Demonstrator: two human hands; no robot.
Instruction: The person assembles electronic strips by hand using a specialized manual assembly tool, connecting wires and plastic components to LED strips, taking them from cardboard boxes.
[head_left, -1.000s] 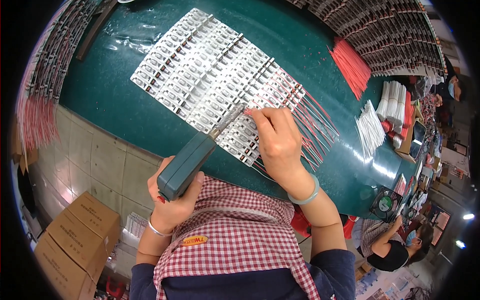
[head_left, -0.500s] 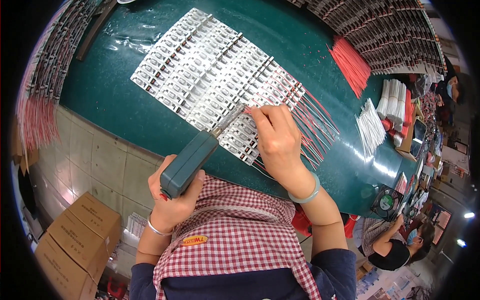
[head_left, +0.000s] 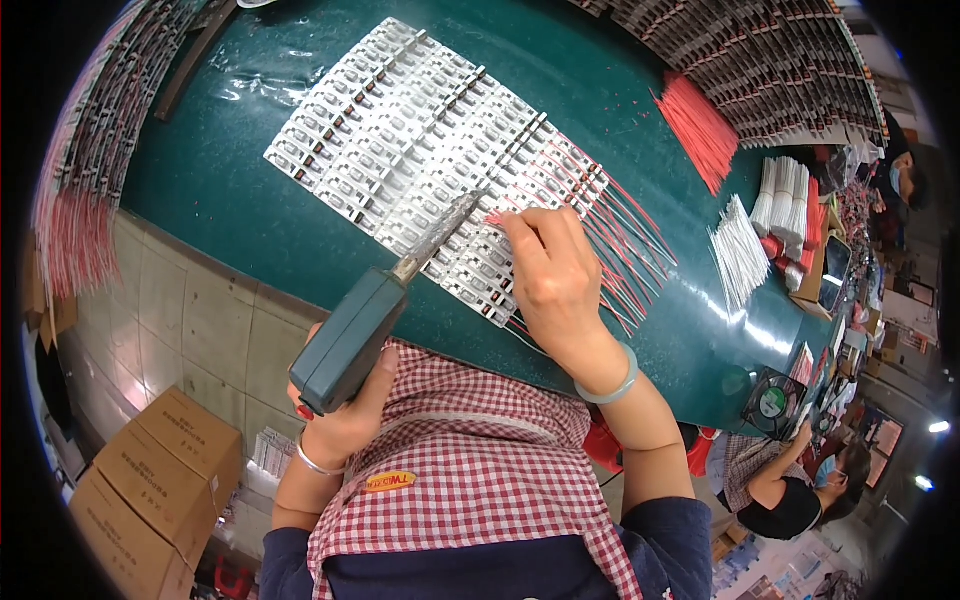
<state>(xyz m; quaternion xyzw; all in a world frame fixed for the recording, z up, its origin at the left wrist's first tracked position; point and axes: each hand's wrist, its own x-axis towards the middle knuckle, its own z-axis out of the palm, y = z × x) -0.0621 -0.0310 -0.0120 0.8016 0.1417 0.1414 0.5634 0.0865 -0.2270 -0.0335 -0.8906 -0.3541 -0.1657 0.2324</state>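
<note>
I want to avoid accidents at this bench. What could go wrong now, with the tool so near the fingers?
1. The soldering iron in the left hand has its metal tip right beside the fingertips of the right hand; a small slip could burn them.
2. The tip may touch a neighbouring red wire or white strip and damage it.

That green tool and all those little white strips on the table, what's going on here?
A person is working at a green table covered with rows of small white circuit strips. Their left hand grips a green soldering gun, its metal tip pointing at a strip. Their right hand pinches a thin red wire right at that tip. Many strips at the right already carry red wires.
</note>
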